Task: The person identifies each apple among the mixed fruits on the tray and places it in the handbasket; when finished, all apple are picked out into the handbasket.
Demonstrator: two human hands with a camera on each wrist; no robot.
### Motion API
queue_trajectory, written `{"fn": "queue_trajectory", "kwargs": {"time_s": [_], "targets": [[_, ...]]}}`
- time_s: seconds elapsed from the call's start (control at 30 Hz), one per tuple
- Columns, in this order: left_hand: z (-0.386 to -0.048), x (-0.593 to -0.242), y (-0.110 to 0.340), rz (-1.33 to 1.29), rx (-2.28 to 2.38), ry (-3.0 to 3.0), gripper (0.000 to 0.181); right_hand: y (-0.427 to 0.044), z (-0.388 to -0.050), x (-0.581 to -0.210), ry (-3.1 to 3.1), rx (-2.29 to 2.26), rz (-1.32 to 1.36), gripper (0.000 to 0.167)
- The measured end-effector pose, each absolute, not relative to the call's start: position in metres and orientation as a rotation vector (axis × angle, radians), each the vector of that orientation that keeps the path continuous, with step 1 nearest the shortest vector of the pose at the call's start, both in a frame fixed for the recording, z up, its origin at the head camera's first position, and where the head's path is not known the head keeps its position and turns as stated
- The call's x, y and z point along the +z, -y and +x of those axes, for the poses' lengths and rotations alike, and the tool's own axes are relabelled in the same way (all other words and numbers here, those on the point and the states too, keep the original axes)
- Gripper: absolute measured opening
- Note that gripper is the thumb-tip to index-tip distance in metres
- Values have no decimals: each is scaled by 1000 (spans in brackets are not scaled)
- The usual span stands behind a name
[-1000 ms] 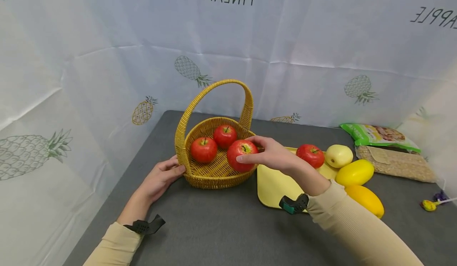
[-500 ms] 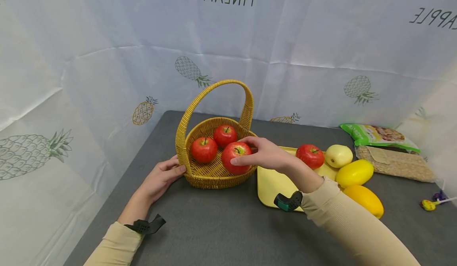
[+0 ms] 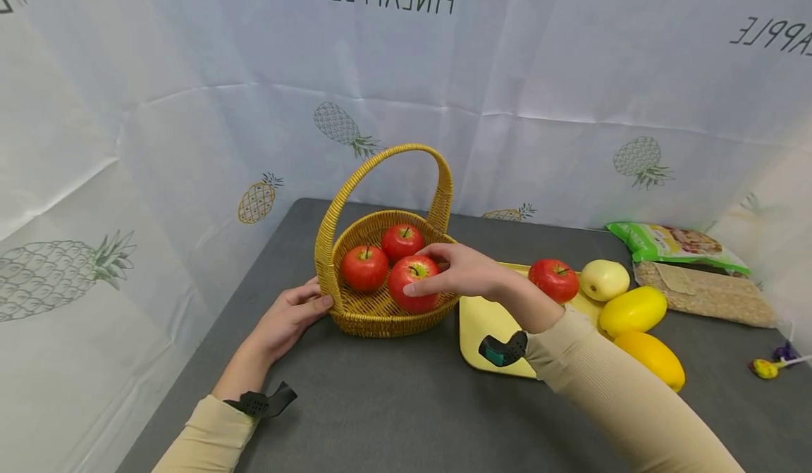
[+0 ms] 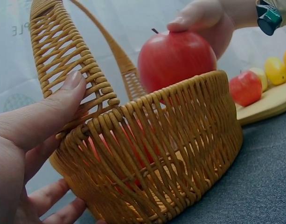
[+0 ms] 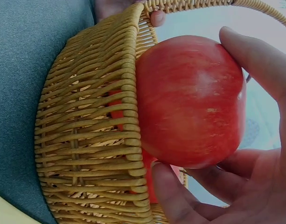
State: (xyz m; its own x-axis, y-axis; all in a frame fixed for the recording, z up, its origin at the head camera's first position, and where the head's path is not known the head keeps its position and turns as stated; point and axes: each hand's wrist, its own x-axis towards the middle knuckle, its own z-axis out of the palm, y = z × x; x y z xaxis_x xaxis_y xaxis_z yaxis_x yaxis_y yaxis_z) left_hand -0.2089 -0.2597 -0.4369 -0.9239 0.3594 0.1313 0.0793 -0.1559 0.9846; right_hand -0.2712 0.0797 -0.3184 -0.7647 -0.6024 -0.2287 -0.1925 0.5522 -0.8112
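Table [image 3: 406, 409] bears a wicker basket [image 3: 380, 326] and, just beside it, a yellow tray [image 3: 482, 318]. The left hand [image 3: 293, 316] grips the basket near its handle's base; the right hand [image 3: 468, 272] pinches an apple [image 3: 400, 279], partly above the near rim. Two other apples [image 3: 364, 268] lie inside.

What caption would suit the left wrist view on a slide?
Left hand holds a wicker basket by its handle's base; right hand grips a red apple showing above the rim.
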Motion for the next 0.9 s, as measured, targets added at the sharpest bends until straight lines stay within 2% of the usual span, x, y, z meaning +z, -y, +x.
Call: {"fn": "queue_trajectory", "kwargs": {"time_s": [0.9], "targets": [[-209, -439, 260, 545, 2200, -1907, 21, -63, -293, -304, -2255, -796, -757, 68]]}}
